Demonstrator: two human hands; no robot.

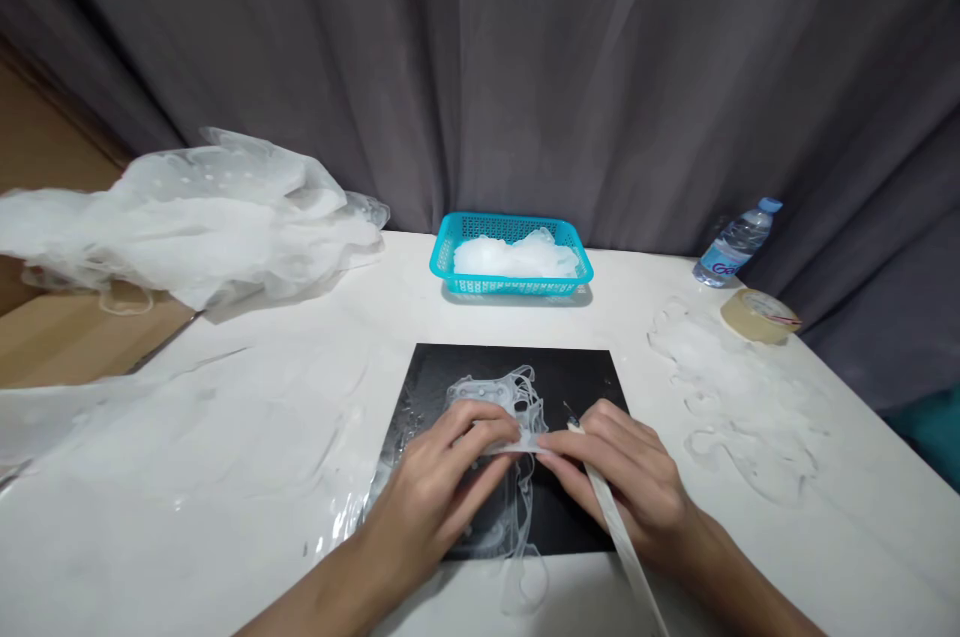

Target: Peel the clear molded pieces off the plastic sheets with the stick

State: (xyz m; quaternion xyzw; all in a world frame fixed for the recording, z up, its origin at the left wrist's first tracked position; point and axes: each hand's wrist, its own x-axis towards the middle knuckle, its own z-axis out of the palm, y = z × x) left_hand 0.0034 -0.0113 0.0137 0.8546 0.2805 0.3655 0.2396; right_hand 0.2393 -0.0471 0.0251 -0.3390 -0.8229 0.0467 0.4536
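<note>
The left hand (454, 462) and right hand (634, 467) pinched a translucent moulded plastic sheet (484, 390) between them, the right also holding a slim white-handled tool (616, 527). The sheet seemingly ran fore-and-aft, mostly beneath the nearer left.

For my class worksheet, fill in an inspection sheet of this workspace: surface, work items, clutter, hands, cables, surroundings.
Surface: white table, with a black mat lying on it.
Work items: translucent piece with loose strips, on the mat; white-handled tool with a thin tip.
Clutter: blue basket holding white material; white heap at left; clear scraps, tape roll and bottle at right.
Hands: left hand pinches the piece; right hand has fingertips at it and holds the tool.
Cables: nothing seen.
Surroundings: grey curtain behind; cardboard at left.
</note>
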